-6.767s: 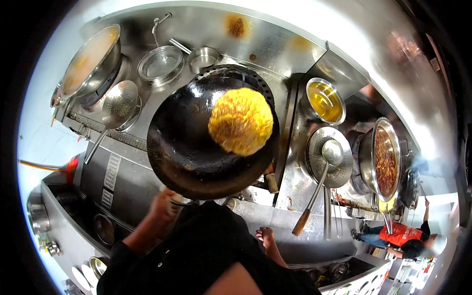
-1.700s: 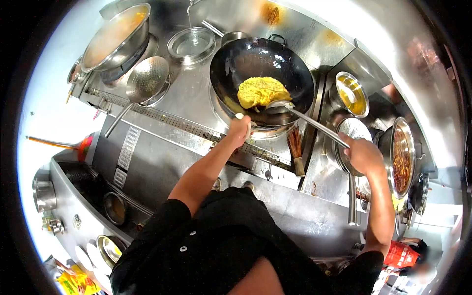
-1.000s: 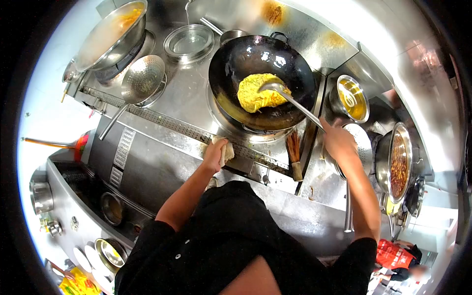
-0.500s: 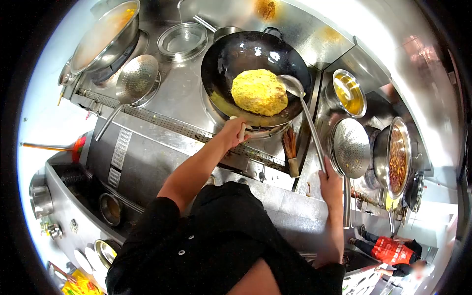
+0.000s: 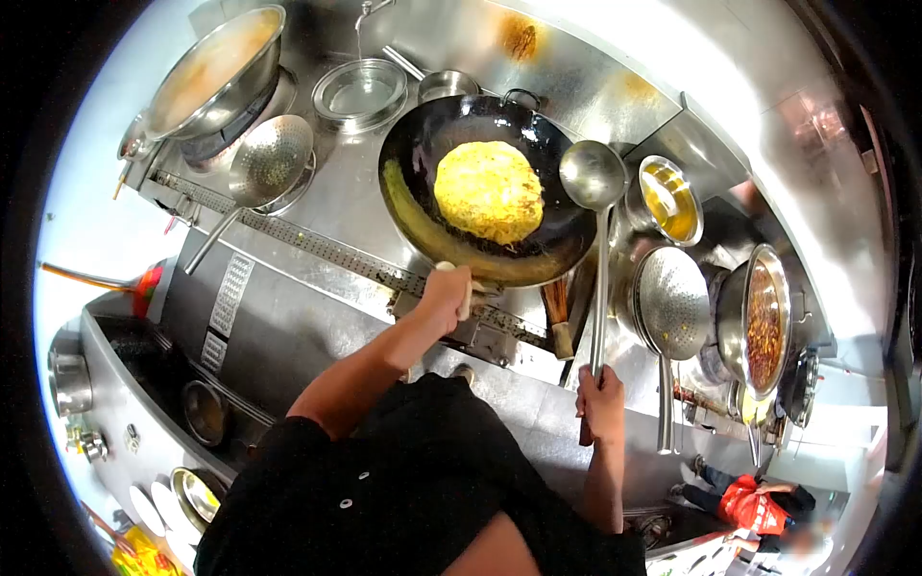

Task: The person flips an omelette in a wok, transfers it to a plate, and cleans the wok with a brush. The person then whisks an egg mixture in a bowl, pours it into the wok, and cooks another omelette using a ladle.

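Observation:
My left hand is closed around the near edge of a black wok, with a pale folded cloth showing at the fingers. Inside the wok lies a round yellow omelette, flat and in one piece. My right hand grips the handle of a steel ladle low down. The ladle's bowl hangs at the wok's right rim, apart from the omelette. A straw brush lies just below the wok, between my two hands.
On the right are a bowl of yellow oil, a perforated strainer and a pot of red-brown food. Another strainer and a large steaming bowl stand at left. A person in a red apron is at lower right.
The ladle has lifted out of the wok to the right rim, and my right hand has come down and left. The wok is tilted and nearer me. The omelette looks paler and rounder.

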Demonstrator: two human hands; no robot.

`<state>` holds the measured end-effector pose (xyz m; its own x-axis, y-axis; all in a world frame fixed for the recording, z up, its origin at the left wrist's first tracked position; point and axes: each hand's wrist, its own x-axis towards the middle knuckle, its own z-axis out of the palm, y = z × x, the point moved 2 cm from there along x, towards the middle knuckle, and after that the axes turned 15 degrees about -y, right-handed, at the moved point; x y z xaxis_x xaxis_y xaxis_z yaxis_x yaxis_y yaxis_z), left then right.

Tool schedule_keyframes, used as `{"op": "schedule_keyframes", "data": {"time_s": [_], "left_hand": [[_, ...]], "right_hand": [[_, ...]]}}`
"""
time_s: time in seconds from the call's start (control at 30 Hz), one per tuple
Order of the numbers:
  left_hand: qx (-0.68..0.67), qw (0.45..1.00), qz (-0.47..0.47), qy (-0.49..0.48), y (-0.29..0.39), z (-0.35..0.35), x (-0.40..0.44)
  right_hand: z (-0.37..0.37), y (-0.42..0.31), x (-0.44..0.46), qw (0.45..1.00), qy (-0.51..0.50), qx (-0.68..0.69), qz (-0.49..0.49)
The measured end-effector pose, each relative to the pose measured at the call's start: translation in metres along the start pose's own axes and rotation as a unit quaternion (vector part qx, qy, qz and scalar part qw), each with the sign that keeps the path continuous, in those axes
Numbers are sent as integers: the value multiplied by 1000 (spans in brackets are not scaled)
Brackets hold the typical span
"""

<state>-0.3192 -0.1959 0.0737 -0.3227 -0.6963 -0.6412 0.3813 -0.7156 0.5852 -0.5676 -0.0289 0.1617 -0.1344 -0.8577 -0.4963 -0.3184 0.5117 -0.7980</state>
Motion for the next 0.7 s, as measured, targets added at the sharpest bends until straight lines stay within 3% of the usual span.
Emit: {"op": "schedule_keyframes", "data": {"time_s": [0.03, 0.1, 0.13, 0.17, 0.23, 0.33, 0.47, 0.6, 0.7], "left_hand": [[-26, 1000, -1, -16, -1, -3, 4], [-82, 996, -4, -44, -12, -14, 17], [-78, 996, -9, -45, -13, -17, 27], [-62, 997, -16, -41, -15, -18, 24], [-41, 999, -19, -30, -13, -14, 18], [-46, 998, -30, -40, -17, -30, 22], [-42, 997, -24, -63, -19, -36, 32], [-59, 991, -49, -109, -28, -45, 32], [-63, 991, -53, -107, -22, -41, 21]], "right_hand": [[7, 8, -1, 1000, 19, -11, 7], [44, 52, 22, 948, 162, -273, 10], [63, 103, 44, 965, 150, -213, 0], [76, 123, 52, 963, 130, -237, -19], [68, 114, 41, 970, 101, -220, -34], [78, 97, 24, 965, 112, -233, 49], [95, 146, 38, 964, 100, -247, -2], [90, 125, 32, 999, 35, 21, 9], [83, 148, 39, 984, 91, -150, -25]]}}
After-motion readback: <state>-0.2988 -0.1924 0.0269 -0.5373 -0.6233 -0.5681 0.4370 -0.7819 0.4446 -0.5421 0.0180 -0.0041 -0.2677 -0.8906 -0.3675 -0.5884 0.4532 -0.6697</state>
